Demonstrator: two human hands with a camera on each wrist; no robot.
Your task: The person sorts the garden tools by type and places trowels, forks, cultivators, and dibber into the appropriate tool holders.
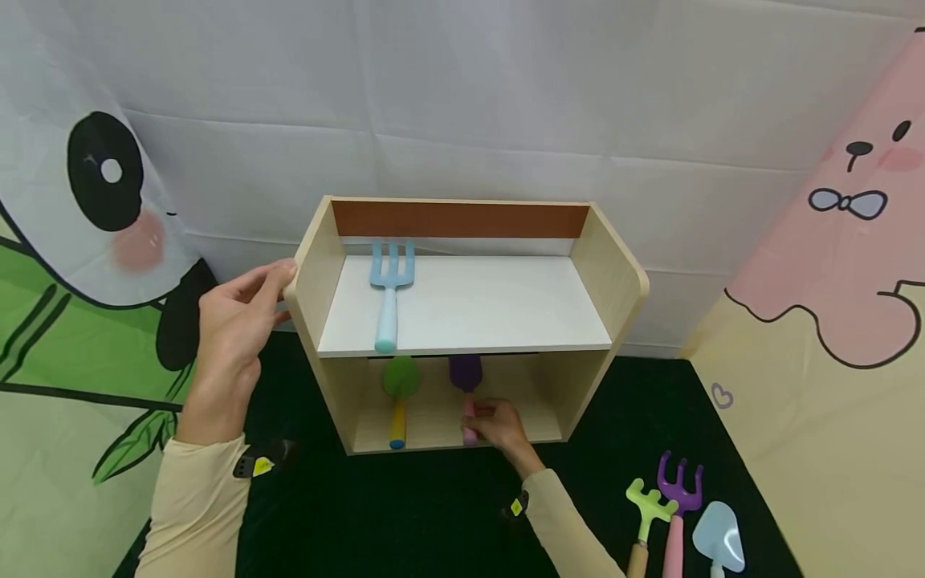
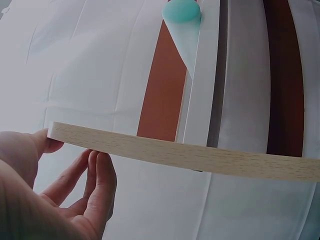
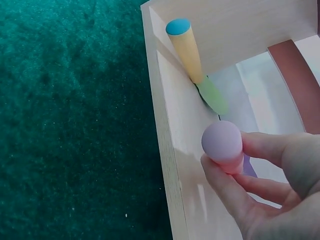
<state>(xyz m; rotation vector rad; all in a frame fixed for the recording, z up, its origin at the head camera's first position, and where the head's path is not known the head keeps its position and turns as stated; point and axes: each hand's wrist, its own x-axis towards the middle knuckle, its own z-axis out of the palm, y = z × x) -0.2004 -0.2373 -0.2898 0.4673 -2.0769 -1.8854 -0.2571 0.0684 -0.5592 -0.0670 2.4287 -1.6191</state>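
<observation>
Grip closed, a person's right hand [image 1: 499, 425] pinches the pink handle of a purple spade [image 1: 466, 372] near its end, inside the lower compartment of a wooden shelf unit [image 1: 614, 277], while the left hand [image 1: 242, 321] clasps the front edge of the unit's left side panel between thumb and fingertips. To the spade's left, apart from it, a green spade [image 1: 401, 376] with a yellow handle lies on the same level; above, on the white upper shelf [image 1: 491, 313], a light-blue fork [image 1: 390, 285] rests toward the left. Shelving of the tools looks about half done: two placed, the purple one in its compartment but not yet released. Three others apparently remain, on dark green cloth [image 1: 405, 514] at right: a lime rake [image 1: 650, 507], a purple fork [image 1: 682, 498] and a light-blue spade [image 1: 719, 536].
</observation>
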